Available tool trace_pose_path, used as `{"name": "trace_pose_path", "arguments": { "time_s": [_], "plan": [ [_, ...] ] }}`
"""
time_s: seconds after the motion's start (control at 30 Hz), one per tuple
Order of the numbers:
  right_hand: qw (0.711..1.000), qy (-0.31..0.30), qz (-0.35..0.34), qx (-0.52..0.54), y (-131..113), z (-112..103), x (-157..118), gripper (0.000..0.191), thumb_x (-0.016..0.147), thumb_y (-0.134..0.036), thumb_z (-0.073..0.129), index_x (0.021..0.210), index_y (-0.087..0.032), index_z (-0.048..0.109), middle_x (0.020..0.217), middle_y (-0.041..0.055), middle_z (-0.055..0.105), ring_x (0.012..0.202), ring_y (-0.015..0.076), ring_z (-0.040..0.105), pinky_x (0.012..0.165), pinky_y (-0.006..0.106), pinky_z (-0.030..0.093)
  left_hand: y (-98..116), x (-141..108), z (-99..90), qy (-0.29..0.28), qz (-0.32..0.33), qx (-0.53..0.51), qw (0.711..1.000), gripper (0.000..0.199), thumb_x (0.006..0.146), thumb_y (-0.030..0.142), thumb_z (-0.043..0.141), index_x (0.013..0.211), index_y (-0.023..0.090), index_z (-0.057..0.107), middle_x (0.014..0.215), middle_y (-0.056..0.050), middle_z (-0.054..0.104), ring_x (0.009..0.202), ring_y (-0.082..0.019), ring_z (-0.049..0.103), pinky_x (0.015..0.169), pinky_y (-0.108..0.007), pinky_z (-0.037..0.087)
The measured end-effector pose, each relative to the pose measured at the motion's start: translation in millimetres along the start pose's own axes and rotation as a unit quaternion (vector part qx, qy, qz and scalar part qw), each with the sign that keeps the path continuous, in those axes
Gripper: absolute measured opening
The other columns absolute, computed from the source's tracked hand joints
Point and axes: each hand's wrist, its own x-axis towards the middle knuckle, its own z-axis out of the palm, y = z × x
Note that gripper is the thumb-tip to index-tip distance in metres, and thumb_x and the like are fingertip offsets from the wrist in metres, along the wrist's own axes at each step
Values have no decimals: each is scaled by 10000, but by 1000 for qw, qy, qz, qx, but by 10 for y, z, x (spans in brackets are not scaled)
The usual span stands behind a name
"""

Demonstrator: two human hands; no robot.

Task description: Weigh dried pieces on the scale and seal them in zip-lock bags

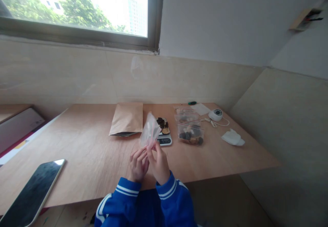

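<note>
A clear zip-lock bag [150, 129] with a pinkish seal edge stands up from my fingers, and it looks empty. My left hand [138, 162] pinches the seal edge from one side. Close beside it, my right hand [159, 162] grips the same edge between thumb and fingers. Just behind the bag sits a small digital scale [165, 141], partly covered by it, with dark dried pieces [162, 124] on its plate. The scale's display is too small to read.
A brown paper pouch [127, 119] lies left of the scale. Filled zip-lock bags [191, 133] lie to the right, near a white round device [215, 114] with a cord and a crumpled white tissue [233, 137]. A phone [33, 193] rests at the front left edge.
</note>
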Motion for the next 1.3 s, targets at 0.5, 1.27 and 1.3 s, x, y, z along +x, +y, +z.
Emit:
{"name": "trace_pose_path", "arguments": {
  "time_s": [0.5,1.27,1.3],
  "plan": [
    [980,30,121,156,155,-130,-75,269,738,-421,681,681,-204,532,686,27,695,704,199,696,667,269,554,-9,41,31,-74,-21,-47,996,332,848,138,553,1167,232,557,903,-25,655,782,-128,641,684,-225,526],
    [965,138,193,111,412,-861,-89,491,638,-578,712,615,-221,376,447,-76,459,375,84,403,369,200,300,-177,167,29,167,-331,127,920,374,840,274,549,1190,151,496,1057,-108,493,910,-213,490,885,-468,395],
    [968,128,193,101,408,-842,-110,489,642,-584,707,618,-222,379,448,-80,443,378,84,395,370,200,300,-164,146,34,136,-303,94,939,334,850,259,532,1166,153,510,1027,-99,504,888,-202,498,839,-427,429]
  ]
}}
